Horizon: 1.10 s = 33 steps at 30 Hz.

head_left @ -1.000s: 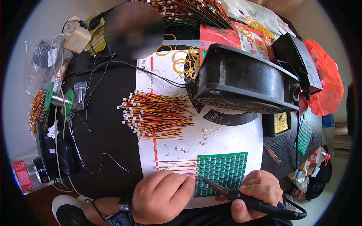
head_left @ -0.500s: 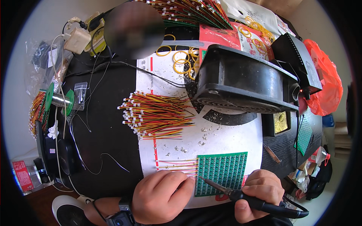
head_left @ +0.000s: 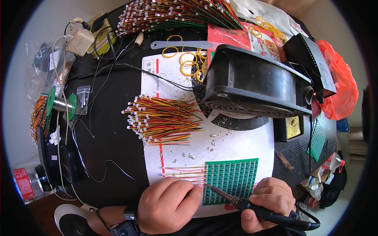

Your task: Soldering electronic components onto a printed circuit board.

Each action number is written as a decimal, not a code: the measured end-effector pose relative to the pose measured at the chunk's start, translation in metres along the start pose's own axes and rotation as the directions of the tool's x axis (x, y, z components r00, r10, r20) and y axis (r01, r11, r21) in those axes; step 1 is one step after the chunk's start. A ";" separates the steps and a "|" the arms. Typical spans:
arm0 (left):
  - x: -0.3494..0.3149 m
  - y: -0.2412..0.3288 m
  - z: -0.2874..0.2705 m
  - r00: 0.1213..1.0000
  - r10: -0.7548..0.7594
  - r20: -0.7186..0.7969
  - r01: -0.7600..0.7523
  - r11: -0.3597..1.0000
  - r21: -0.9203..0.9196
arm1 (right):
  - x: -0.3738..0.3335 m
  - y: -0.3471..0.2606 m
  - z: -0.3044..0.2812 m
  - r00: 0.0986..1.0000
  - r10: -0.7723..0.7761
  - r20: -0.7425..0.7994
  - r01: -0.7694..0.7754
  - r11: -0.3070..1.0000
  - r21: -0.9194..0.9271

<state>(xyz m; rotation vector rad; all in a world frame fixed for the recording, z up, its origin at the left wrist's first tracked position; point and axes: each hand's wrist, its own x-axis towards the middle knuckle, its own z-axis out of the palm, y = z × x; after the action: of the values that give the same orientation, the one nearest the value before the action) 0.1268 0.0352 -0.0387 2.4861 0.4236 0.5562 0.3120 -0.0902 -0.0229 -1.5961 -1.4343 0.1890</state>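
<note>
Head view: a right hand (head_left: 271, 202) grips a soldering iron (head_left: 245, 204) at a green circuit board (head_left: 234, 175), where one slip could burn the nearby left hand (head_left: 169, 204), its hold hidden.

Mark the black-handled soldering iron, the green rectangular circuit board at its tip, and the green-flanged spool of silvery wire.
Black-handled soldering iron (head_left: 266, 212): head view, on its handle.
Green rectangular circuit board (head_left: 232, 179): head view, middle of its face.
Green-flanged spool of silvery wire (head_left: 59, 103): head view, the wound wire.

One soldering iron (head_left: 245, 204), one spool (head_left: 62, 104), one black fan (head_left: 256, 83)
</note>
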 end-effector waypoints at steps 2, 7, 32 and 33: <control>0.006 0.002 -0.003 1.000 0.015 0.003 -0.015 1.000 0.003 | 0.000 -0.001 0.001 1.000 0.012 -0.002 -0.012 1.000 0.002; 0.006 0.002 -0.002 1.000 0.028 -0.001 -0.028 1.000 0.011 | -0.004 0.006 0.010 0.998 -0.067 -0.006 0.067 0.982 0.178; 0.005 0.003 -0.003 1.000 0.030 -0.007 -0.030 0.999 0.014 | -0.007 0.012 0.011 0.982 -0.188 -0.029 0.190 0.948 0.256; 0.002 0.002 -0.002 1.000 0.023 -0.006 -0.023 1.000 0.013 | -0.007 0.012 0.011 0.981 -0.191 -0.031 0.192 0.947 0.257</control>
<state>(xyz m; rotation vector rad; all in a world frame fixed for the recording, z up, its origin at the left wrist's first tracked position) 0.1282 0.0354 -0.0352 2.5049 0.4026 0.5715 0.3109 -0.0885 -0.0403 -1.2367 -1.4849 0.2475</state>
